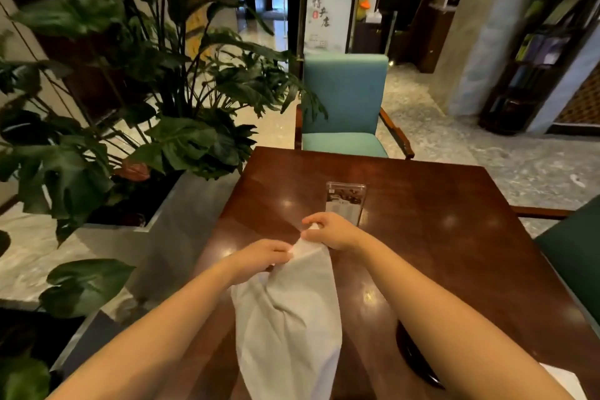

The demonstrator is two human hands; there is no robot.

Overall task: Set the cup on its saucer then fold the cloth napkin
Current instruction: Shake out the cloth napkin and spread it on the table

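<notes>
1. A dark wooden table [438,204] in a lobby-like room.
2. The left hand [259,258] and right hand [331,230] each pinch the white napkin [289,318] by its top edge — it hangs unfolded over the table's near middle.
3. Folding seems barely begun; no cup visible (a dark dish [414,357], perhaps the saucer, peeks under the right forearm).
4. Left, a grey planter [181,204] holds leafy plants [181,140].
</notes>
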